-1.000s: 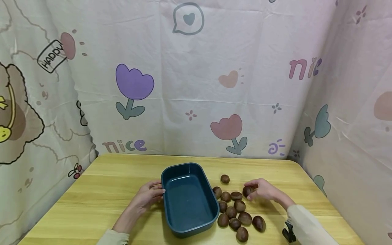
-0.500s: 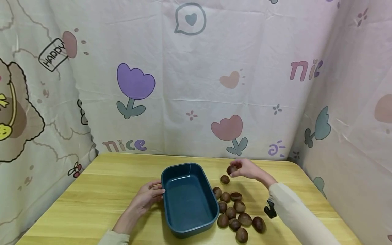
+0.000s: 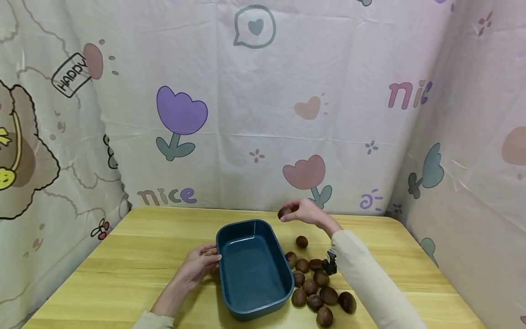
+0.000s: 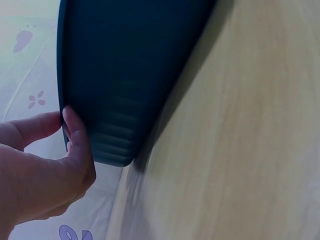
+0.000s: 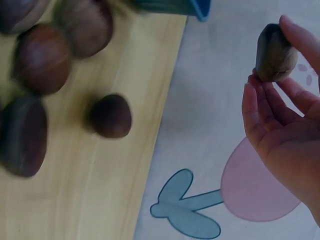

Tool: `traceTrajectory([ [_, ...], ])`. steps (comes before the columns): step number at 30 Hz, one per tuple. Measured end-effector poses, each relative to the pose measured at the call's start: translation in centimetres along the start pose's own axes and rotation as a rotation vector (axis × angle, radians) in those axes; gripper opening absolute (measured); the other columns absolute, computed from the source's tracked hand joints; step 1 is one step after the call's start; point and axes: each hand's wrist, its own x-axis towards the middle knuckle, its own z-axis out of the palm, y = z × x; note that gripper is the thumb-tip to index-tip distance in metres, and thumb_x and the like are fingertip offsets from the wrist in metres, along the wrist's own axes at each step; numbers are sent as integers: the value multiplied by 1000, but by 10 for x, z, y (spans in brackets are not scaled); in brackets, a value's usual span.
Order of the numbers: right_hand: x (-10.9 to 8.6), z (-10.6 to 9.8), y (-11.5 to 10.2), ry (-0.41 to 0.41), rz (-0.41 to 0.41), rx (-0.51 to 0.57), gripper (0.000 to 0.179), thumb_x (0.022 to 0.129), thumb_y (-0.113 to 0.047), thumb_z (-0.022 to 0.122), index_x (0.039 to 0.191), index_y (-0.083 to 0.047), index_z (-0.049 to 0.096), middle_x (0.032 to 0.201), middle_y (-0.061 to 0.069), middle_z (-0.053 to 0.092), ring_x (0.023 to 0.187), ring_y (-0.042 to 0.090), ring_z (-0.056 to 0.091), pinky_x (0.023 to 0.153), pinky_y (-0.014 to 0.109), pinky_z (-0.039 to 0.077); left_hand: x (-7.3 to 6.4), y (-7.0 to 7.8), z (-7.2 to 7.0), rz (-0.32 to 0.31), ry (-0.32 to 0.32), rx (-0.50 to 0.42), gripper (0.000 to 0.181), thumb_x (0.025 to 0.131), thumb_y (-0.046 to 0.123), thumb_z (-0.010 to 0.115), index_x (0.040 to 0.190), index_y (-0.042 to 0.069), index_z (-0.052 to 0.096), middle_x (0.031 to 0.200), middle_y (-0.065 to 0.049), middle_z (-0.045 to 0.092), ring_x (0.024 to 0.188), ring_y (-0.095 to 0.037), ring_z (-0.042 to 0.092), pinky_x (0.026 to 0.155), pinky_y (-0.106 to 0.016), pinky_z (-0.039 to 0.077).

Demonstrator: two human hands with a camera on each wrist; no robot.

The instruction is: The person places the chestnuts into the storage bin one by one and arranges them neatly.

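My left hand (image 3: pixel 195 266) grips the left rim of a dark blue rectangular tray (image 3: pixel 255 269); in the left wrist view thumb and fingers pinch its edge (image 4: pixel 61 60). Nothing lies inside the tray. Raised beyond the tray's far right corner, my right hand (image 3: pixel 306 212) pinches a brown chestnut (image 3: pixel 283 212) between thumb and fingertips. The right wrist view shows this chestnut (image 5: pixel 276 54) held off the table. Several more chestnuts (image 3: pixel 310 286) lie grouped along the tray's right side. A single chestnut (image 3: pixel 302 241) sits apart, farther back.
The wooden table (image 3: pixel 156 242) reaches back to a patterned cloth (image 3: pixel 246 114) hanging behind and at both sides. A black device (image 3: pixel 330 263) is strapped at the right sleeve (image 3: pixel 361 269), which passes over the table's right part.
My right hand has lifted a chestnut from the right end of the group and carried it up, away and leftward past the lone chestnut. The left hand and tray have stayed put.
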Motion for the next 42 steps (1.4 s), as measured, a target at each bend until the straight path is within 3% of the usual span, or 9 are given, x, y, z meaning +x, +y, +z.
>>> traceTrajectory([
  [6, 13, 10, -14, -15, 10, 65, 36, 80, -31, 78, 107, -10, 69, 97, 2, 64, 87, 19, 56, 80, 36, 47, 0, 0, 0, 0, 14, -5, 49, 91, -10, 55, 134, -16, 33, 100, -11, 56, 77, -13, 57, 67, -24, 50],
  [15, 27, 37, -31, -13, 5, 185, 32, 81, -28, 78, 103, -7, 69, 91, 4, 62, 84, 19, 53, 76, 32, 45, 0, -3, 3, 6, 31, -19, 48, 90, -11, 54, 133, -16, 34, 101, -12, 56, 78, -14, 58, 67, -24, 50],
  [19, 32, 52, -37, -27, -15, 291, 32, 83, -22, 76, 108, -3, 67, 94, 6, 62, 86, 20, 53, 82, 37, 47, -1, -3, 3, 4, 48, -11, 49, 90, -10, 55, 134, -16, 34, 104, -15, 54, 79, -15, 58, 67, -24, 50],
  [25, 41, 77, -43, -13, -24, 487, 34, 86, -15, 73, 113, 3, 64, 99, 9, 62, 87, 18, 59, 91, 46, 48, -1, -6, -1, 62, -14, -35, 52, 88, -6, 61, 130, -19, 35, 103, -15, 52, 79, -15, 59, 70, -24, 51],
  [28, 44, 90, -43, -16, -14, 588, 34, 86, -11, 72, 114, 6, 62, 102, 12, 64, 89, 18, 62, 92, 46, 47, 0, -6, -1, 58, -7, -32, 51, 88, -6, 61, 130, -18, 36, 104, -16, 52, 80, -15, 59, 70, -25, 51],
  [33, 44, 110, -42, -23, -2, 584, 39, 87, -11, 72, 120, 6, 60, 106, 13, 66, 92, 20, 62, 91, 41, 49, -2, -2, 5, 7, 58, -2, 49, 90, -8, 57, 134, -15, 36, 109, -18, 52, 83, -17, 59, 70, -25, 51],
  [42, 45, 137, -39, -28, 22, 598, 39, 85, -5, 73, 119, 7, 61, 107, 14, 67, 92, 20, 63, 84, 35, 52, 0, -4, 4, 5, 65, -10, 47, 90, -9, 56, 133, -15, 37, 109, -18, 54, 81, -15, 58, 69, -25, 51],
])
